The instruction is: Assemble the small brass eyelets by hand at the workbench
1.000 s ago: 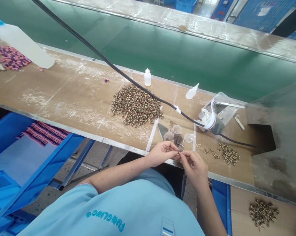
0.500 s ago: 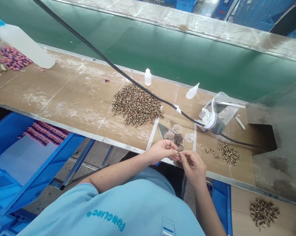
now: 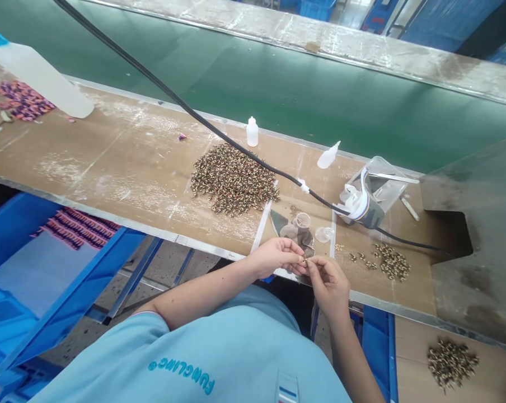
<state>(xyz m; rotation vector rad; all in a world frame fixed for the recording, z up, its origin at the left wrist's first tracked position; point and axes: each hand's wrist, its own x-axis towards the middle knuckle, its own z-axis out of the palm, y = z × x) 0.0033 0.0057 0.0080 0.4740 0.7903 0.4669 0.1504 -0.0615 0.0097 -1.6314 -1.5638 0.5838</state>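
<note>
Fingertips pinched, my left hand (image 3: 278,258) and my right hand (image 3: 329,282) meet over the near edge of the bench. Between them is a tiny dark-and-gold piece (image 3: 305,261), mostly covered by the fingers. Just beyond the fingertips lie a grey-brown cloth (image 3: 289,230), a small clear cup (image 3: 303,220) resting on it and a clear round lid or dish (image 3: 324,234). A large heap of small dark-and-gold curled pieces (image 3: 234,179) is spread ahead to the left. Right of my right hand sits a smaller pile of similar pieces (image 3: 394,263).
A black cable (image 3: 173,94) crosses above the bench (image 3: 122,173). Two small white bottles (image 3: 252,133) stand and lean near the back. A clear tub (image 3: 387,168) with tools sits right. A large bottle (image 3: 43,75) leans left. Blue crates (image 3: 80,291) flank me below.
My right hand has shifted very slightly left. Both hands keep their pinch at the same place, and the things on the bench stay where they were.
</note>
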